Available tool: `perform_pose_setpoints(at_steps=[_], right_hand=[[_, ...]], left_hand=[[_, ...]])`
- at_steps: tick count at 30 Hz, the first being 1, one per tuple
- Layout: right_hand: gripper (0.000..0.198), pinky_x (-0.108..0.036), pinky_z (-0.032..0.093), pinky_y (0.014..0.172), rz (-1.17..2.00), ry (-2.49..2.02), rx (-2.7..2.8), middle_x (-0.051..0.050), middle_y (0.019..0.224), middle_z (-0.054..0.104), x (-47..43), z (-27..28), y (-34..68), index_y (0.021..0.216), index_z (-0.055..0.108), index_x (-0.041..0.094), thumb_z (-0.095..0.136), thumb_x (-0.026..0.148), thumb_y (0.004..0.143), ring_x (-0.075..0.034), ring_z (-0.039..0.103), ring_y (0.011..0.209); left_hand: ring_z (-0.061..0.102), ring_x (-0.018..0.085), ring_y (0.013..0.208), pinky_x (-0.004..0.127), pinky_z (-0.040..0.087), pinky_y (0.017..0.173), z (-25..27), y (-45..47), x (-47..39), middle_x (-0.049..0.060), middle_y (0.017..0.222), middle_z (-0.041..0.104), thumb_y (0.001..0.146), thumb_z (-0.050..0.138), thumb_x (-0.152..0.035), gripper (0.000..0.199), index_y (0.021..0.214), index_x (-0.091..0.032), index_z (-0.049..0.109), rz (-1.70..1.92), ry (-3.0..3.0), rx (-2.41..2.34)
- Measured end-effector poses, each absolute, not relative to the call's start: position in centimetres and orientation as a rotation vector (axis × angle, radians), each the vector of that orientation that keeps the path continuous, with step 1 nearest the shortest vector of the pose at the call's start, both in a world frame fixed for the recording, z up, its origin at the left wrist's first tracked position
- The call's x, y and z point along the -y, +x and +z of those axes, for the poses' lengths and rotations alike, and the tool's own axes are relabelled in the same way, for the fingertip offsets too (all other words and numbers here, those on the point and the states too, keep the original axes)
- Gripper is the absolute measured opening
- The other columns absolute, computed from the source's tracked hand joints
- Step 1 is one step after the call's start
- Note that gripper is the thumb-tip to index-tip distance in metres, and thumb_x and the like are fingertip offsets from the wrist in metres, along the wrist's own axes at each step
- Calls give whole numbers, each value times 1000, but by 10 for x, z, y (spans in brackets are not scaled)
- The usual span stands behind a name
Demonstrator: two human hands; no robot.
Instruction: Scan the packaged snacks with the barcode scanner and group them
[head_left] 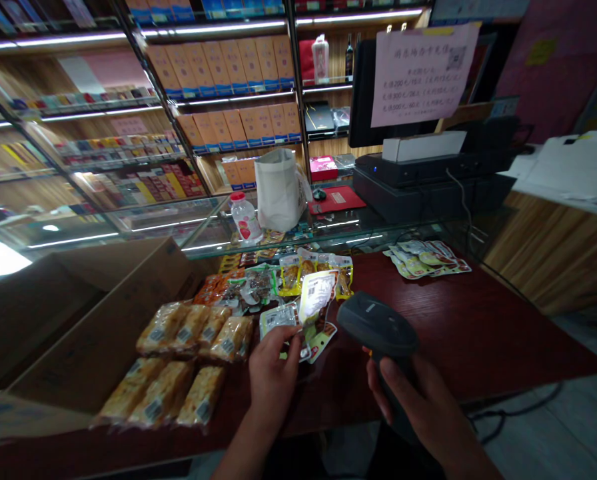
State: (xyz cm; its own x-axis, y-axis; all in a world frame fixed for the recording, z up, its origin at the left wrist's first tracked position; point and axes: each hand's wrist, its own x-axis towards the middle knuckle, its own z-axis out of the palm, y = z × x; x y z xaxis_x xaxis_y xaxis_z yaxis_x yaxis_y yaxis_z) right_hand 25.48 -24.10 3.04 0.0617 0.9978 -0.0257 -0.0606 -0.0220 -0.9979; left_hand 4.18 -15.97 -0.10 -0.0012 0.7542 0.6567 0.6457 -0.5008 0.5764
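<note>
The right hand (423, 400) curls its fingers round the dark scanner (378, 325). At its nine o'clock, the left hand (277, 363) pinches a snack packet (318, 295) (its face glaring white) at that hand's one o'clock. Farther, at its twelve, stands a white bag (278, 190).

1 red-capped bottle (247, 221) beside white bag (278, 190) on glass counter (328, 233). Dark monitor (363, 93) bears pink paper sign (421, 80). Behind, orange boxes (223, 67) line lit wood-backed shelves (238, 99).
</note>
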Motion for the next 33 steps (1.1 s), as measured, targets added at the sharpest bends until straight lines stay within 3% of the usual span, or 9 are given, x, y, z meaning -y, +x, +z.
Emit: perform_pose_setpoints(at_steps=[5, 9, 14, 18, 22, 27, 33], right_hand=[[51, -25, 42, 48, 1144, -1247, 1082, -2, 60, 62, 237, 30, 260, 73, 62, 17, 58, 67, 85, -10, 49, 45], [53, -23, 38, 45, 1093, -1251, 973, 1, 52, 56, 230, 27, 274, 69, 59, 18, 59, 69, 84, -9, 45, 41], [52, -21, 38, 41, 942, -1280, 752, 1, 57, 61, 226, 22, 305, 90, 64, 17, 63, 69, 80, -9, 46, 40], [55, -20, 38, 38, 869, -1262, 592, 1, 62, 64, 230, 27, 322, 99, 63, 18, 68, 68, 77, -9, 47, 40], [57, -18, 37, 38, 817, -1254, 539, 1, 65, 65, 235, 27, 333, 101, 63, 17, 69, 68, 76, -7, 47, 40], [61, -21, 41, 38, 839, -1336, 577, 0, 63, 67, 241, 16, 348, 105, 62, 16, 64, 71, 78, -11, 51, 42], [62, -21, 43, 40, 859, -1364, 584, 2, 57, 63, 250, 13, 353, 109, 60, 17, 63, 71, 80, -12, 52, 44]], left_hand=[[68, 17, 72, 26, 54, 66, 0, 56, 155, 3, 78, 73, 85, 62, -28, 13, 82, -20, 71, 1367, 1969, -1523], [62, 15, 57, 23, 49, 50, -4, 91, 140, 1, 64, 67, 78, 70, -39, 22, 74, -18, 65, 1172, 1537, -1334], [59, 11, 50, 19, 49, 43, -9, 156, 104, -2, 61, 63, 63, 85, -37, 35, 70, -16, 59, 1023, 936, -991], [63, 10, 53, 20, 56, 50, -12, 212, 66, 2, 67, 66, 73, 80, -16, 20, 71, -12, 60, 996, 726, -903], [64, 9, 55, 20, 58, 55, -17, 266, 28, 4, 71, 67, 79, 73, -7, 15, 76, -10, 59, 996, 697, -889], [66, 10, 59, 22, 60, 59, -20, 325, -6, 3, 72, 65, 84, 69, -7, 11, 91, -9, 60, 948, 658, -923], [65, 12, 75, 25, 57, 62, -25, 355, -24, 5, 99, 66, 95, 60, -23, 23, 115, -13, 60, 820, 627, -960]])
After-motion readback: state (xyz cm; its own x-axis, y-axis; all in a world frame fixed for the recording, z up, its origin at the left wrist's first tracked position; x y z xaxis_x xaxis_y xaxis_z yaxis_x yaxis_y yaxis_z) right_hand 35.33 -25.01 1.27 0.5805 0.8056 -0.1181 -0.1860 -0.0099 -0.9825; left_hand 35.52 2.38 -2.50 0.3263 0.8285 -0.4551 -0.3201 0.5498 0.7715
